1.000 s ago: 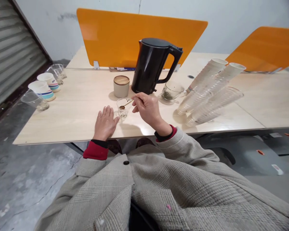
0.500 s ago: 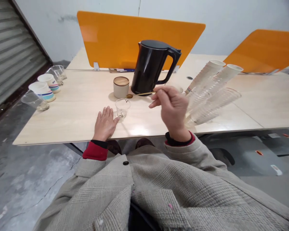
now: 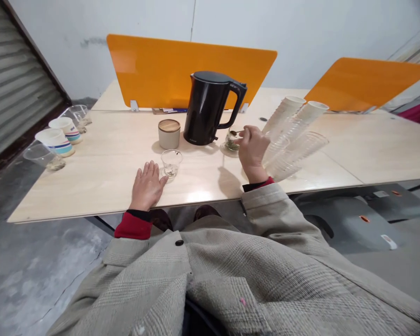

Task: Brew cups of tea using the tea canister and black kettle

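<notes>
My left hand (image 3: pixel 147 185) lies flat on the table with fingers spread, its thumb beside a clear plastic cup (image 3: pixel 171 163). A few dark bits sit in the bottom of that cup and cling near its rim. My right hand (image 3: pixel 252 151) pinches the thin handle of a small spoon (image 3: pixel 234 133). The spoon's bowl is over the mouth of a short glass jar (image 3: pixel 231 142) with dark green leaf-like contents. Part of the jar is hidden behind my fingers. Left of the jar stands a black electric kettle (image 3: pixel 207 109), and a beige canister (image 3: pixel 169 137) with a wooden lid is beside it.
Tall leaning stacks of paper cups (image 3: pixel 283 114) and clear plastic cups (image 3: pixel 301 147) stand right of my right hand. Several used cups (image 3: pixel 56 143) line the table's left end. An orange divider (image 3: pixel 154 74) rises behind the kettle. Grey stools (image 3: pixel 350 219) are under the table's right side.
My right hand has moved the spoon from above the clear cup, rightward to the glass jar. My left hand stays flat beside the cup. The view has shifted slightly.
</notes>
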### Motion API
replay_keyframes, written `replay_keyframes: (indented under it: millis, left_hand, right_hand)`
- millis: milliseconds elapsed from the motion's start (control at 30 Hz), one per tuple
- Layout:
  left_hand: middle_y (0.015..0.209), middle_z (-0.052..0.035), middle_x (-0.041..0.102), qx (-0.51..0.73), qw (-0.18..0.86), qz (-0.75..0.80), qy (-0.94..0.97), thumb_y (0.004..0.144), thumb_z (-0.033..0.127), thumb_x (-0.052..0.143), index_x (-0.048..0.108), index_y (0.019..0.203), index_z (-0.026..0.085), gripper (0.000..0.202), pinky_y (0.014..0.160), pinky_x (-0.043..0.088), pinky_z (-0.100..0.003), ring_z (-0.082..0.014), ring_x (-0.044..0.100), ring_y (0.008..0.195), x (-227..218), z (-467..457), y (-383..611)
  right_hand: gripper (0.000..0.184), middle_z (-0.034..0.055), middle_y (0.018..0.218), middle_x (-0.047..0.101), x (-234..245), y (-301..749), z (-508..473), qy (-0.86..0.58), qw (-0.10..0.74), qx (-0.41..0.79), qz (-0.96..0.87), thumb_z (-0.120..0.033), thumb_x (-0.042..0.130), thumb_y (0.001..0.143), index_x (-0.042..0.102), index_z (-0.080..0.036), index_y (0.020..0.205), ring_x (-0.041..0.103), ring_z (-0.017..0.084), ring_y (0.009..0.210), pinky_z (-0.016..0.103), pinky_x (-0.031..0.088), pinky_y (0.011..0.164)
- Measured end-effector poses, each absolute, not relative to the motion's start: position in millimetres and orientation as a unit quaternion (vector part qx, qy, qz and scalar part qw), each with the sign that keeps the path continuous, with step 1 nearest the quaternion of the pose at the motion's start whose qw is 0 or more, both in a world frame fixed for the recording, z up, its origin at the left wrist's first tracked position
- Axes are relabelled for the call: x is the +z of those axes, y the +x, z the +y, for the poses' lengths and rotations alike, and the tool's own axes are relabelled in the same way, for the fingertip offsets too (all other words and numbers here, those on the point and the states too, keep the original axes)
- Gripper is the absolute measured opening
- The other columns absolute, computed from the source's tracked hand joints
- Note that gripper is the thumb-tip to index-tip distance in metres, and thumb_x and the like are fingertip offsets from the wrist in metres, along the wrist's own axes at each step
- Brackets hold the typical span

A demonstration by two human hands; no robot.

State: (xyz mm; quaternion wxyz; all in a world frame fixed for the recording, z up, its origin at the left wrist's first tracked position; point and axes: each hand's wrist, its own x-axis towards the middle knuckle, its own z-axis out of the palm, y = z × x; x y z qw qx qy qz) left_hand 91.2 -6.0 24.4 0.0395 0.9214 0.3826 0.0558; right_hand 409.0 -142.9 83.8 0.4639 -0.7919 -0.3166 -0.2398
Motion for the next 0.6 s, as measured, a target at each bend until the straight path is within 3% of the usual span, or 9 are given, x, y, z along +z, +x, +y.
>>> replay_keyframes:
  millis: [133, 467, 600]
  left_hand:
    - [0.181, -0.0172, 0.026, 0.057, 0.041, 0.381, 0.922, 0.11, 0.049, 0.022, 0.035, 0.169, 0.004, 0.075, 0.139, 0.021, -0.053, -0.0321, 0.023, 0.17, 24.9, -5.2, 90.9]
    - [0.182, -0.0157, 0.024, 0.041, 0.035, 0.388, 0.92, 0.111, 0.05, 0.021, 0.032, 0.17, 0.004, 0.075, 0.139, 0.02, -0.051, -0.0316, 0.021, 0.171, 28.6, -7.5, 92.0]
    - [0.182, -0.0152, 0.024, 0.041, 0.026, 0.386, 0.921, 0.111, 0.05, 0.021, 0.033, 0.17, 0.005, 0.075, 0.139, 0.02, -0.05, -0.0311, 0.022, 0.171, 26.4, -7.0, 92.1]
  right_hand:
    - [0.03, 0.0086, 0.086, 0.078, 76.9, 422.0, -131.4, -0.828, 0.423, -0.206, -0.303, -0.019, 0.043, 0.101, 0.073, -0.017, 0.098, 0.076, 0.025, 0.087, 0.04, 0.055, 0.09]
    - [0.037, 0.0113, 0.089, 0.078, 69.5, 437.1, -126.4, -0.841, 0.407, -0.19, -0.303, -0.022, 0.04, 0.101, 0.076, -0.016, 0.098, 0.076, 0.028, 0.094, 0.041, 0.056, 0.091]
    - [0.038, 0.015, 0.1, 0.079, 62.1, 438.3, -127.9, -0.835, 0.4, -0.203, -0.318, -0.03, 0.042, 0.102, 0.076, -0.016, 0.111, 0.076, 0.032, 0.104, 0.047, 0.057, 0.096]
